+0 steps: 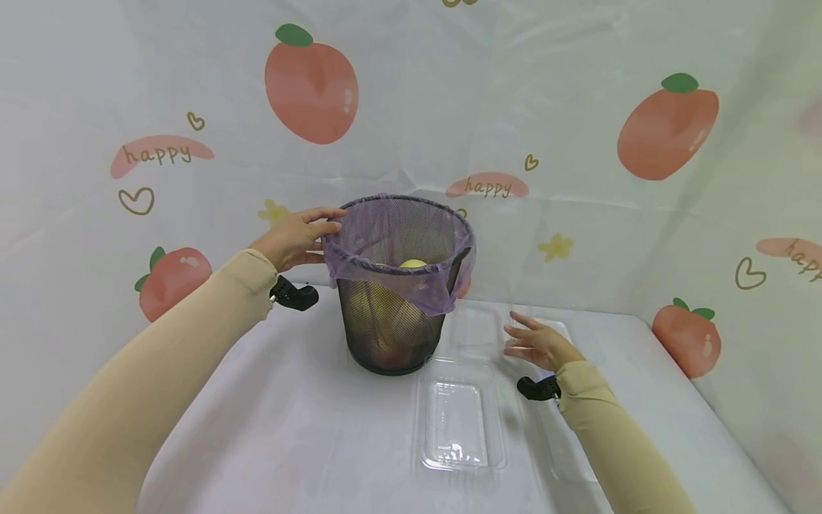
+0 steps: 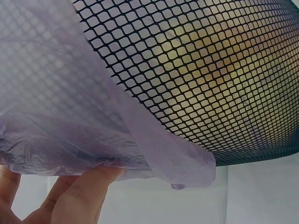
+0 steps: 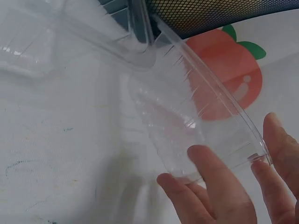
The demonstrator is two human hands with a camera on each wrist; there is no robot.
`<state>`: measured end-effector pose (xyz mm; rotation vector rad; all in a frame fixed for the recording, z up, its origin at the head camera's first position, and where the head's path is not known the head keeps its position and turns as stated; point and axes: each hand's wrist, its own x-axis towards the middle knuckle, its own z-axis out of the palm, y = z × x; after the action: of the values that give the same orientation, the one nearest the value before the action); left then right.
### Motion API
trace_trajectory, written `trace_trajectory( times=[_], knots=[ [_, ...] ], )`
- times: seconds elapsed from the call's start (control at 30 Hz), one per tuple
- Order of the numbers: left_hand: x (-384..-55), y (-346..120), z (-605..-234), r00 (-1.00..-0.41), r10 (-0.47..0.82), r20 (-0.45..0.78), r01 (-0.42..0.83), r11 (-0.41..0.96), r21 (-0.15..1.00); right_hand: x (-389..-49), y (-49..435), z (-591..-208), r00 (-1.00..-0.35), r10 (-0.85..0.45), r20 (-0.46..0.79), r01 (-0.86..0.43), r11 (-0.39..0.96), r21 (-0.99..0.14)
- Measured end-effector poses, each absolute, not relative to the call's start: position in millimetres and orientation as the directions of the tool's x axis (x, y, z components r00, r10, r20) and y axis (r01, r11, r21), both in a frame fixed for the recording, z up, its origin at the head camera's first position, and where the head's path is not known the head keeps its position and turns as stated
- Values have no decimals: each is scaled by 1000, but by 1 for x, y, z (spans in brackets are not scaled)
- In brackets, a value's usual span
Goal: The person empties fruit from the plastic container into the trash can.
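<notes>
A black mesh bin [image 1: 385, 321] stands upright, lined with a thin purple plastic bag [image 1: 417, 289] folded over its rim. Through the mesh, yellowish round things show, one pale yellow top [image 1: 413, 263] visible inside. My left hand [image 1: 298, 235] touches the bag at the bin's left rim with extended fingers; in the left wrist view its fingertips [image 2: 110, 172] meet the purple film. To the right of the bin, my right hand [image 1: 539, 345] holds one end of a clear plastic container [image 3: 173, 112], its fingers [image 3: 217, 172] round the corner.
Another clear plastic container [image 1: 456, 421] lies on the white table [image 1: 308, 442] in front of the bin. More clear plastic [image 1: 565, 442] lies under the right forearm. A printed cloth [image 1: 411, 107] with fruit pictures hangs close behind the bin.
</notes>
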<state>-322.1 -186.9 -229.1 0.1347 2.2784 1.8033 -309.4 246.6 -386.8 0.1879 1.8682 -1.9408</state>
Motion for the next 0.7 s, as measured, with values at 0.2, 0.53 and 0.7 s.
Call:
trace_trajectory(
  times=[0.2, 0.53, 0.7],
  knots=[
    [-322, -187, -229, -967, 218, -128, -72, 249, 966, -308, 248, -391, -911, -190, -367, 369, 23, -929],
    [-322, -187, -228, -967, 217, -131, -74, 252, 965, -308, 247, -398, -923, -155, -353, 353, 25, -935],
    [-322, -187, -228, -968, 214, -131, -74, 254, 964, -309, 246, -399, -926, -136, -353, 349, 53, -935]
  ],
)
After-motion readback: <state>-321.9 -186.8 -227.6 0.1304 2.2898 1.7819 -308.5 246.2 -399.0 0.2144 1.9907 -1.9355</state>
